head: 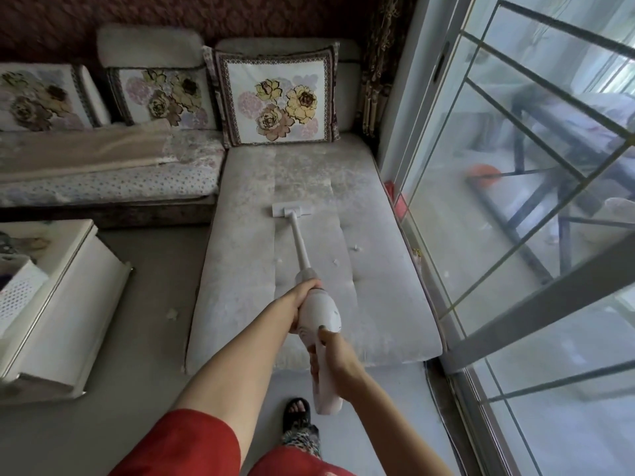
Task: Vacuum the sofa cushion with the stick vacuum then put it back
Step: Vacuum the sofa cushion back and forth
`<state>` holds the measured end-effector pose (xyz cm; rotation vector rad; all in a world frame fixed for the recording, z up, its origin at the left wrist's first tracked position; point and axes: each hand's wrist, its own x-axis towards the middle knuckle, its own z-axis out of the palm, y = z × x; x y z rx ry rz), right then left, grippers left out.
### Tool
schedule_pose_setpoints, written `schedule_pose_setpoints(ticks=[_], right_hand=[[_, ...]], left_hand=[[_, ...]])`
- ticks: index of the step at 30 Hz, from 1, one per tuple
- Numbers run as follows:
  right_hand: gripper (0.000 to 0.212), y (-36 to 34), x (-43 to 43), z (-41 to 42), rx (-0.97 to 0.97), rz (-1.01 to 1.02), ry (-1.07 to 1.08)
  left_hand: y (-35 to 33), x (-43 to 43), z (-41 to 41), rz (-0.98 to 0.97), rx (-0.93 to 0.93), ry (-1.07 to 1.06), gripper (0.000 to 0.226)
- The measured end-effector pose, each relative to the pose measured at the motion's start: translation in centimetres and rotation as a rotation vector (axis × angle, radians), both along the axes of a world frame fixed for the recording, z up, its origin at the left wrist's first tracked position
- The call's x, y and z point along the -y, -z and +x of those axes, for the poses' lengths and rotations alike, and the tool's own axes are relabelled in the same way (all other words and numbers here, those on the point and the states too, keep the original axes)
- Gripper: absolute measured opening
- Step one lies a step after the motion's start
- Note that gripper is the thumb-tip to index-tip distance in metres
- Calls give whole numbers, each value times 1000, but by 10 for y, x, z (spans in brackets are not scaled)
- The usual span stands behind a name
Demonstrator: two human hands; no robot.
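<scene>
A white stick vacuum (321, 312) points away from me over the long pale sofa cushion (240, 269). Its flat floor head (291, 210) rests on the cushion's middle, far from the front edge. My left hand (302, 297) grips the vacuum's body where the tube joins it. My right hand (335, 352) is closed around the handle at the rear, thumb on top. Small white flecks lie on the cushion to the right of the tube.
A floral throw pillow (278, 97) leans at the cushion's far end. A sliding glass door (515, 201) runs close along the right side. A second sofa section (110, 166) and a white cabinet (62, 304) stand to the left. My sandalled foot (297, 412) is on the floor.
</scene>
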<state>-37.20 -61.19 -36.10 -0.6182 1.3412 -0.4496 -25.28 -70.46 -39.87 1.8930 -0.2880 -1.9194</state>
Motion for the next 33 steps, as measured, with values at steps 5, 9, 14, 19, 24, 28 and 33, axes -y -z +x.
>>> schedule_pose_setpoints(ticks=[5,9,14,19,24,28,33], right_hand=[[36,11,-60,-26,-18,-38,-55],[35,11,-104,-36,-28,-23,3],[33,10,-151,-42,-11,2,15],[33,12,-198,-44,2,49,50],[30,11,-258,-42,-24,48,76],[35,18,-303,-41,-49,59,74],[34,21,-355,-50,-38,59,70]], left_hand=[[4,-66,-21,20,-23,-38,47],[10,-107,-33,13,-28,-35,46],[14,-149,-39,0,-25,-22,46],[14,-196,-44,-4,-20,9,48],[5,-256,-48,-16,-52,29,43],[15,-298,-47,-9,-66,37,45],[16,-348,-55,14,-109,53,47]])
